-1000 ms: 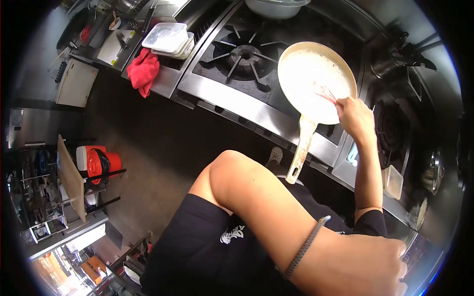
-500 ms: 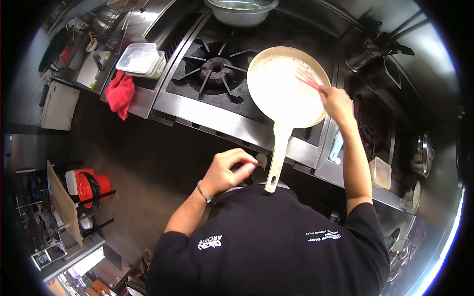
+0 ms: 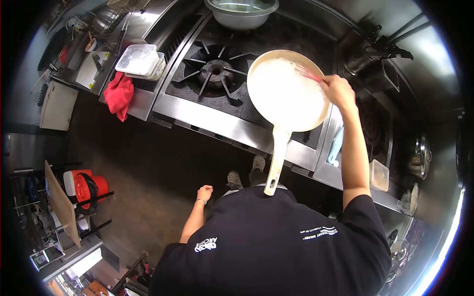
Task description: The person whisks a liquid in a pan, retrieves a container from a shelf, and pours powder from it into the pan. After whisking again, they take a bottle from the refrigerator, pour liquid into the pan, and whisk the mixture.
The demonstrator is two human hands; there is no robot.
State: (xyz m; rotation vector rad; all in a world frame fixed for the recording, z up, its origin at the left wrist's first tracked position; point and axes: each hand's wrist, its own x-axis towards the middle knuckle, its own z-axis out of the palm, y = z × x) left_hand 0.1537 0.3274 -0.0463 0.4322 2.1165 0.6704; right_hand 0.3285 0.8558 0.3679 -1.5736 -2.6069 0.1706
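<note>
My right hand (image 3: pixel 339 93) is closed round the handle of a red whisk (image 3: pixel 310 74). The whisk's wires reach into a large cream-coloured frying pan (image 3: pixel 278 140), near its upper right rim. Pale, creamy liquid (image 3: pixel 289 93) covers the pan's bottom, and glare washes out much of it. The pan sits on the stove, its long handle pointing toward my body, with neither hand on it. My left hand (image 3: pixel 205 193) hangs low at my side over the floor, fingers curled, with nothing visible in it.
Left of the pan is a bare gas burner (image 3: pixel 216 73). A large bowl with a clear lid (image 3: pixel 242 15) stands behind. Plastic containers (image 3: pixel 140 60) and a red cloth (image 3: pixel 119 95) lie to the left. Another plastic container (image 3: pixel 379 175) stands right of my forearm.
My left hand has dropped from near the pan's handle down to my side, farther from the stove. My right hand has moved slightly up with the whisk, still in the pan.
</note>
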